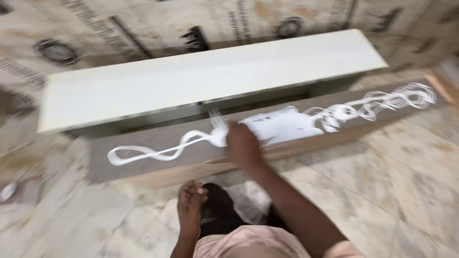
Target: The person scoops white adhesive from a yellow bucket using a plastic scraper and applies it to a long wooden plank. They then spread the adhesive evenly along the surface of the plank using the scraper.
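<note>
Head view, blurred: the right hand presses on a long grey board lying across the floor, on the white glue smeared at its middle; whether its fingers are spread I cannot tell. Squiggles of glue run left and right along the board. The left hand hangs loosely curled, near, holding nothing. A white panel lies just beyond the board.

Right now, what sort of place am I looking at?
Probably a room under fit-out or a carpentry site: cardboard sheets cover the floor, a white panel lies there, and the right hand spreads white glue on a board.
</note>
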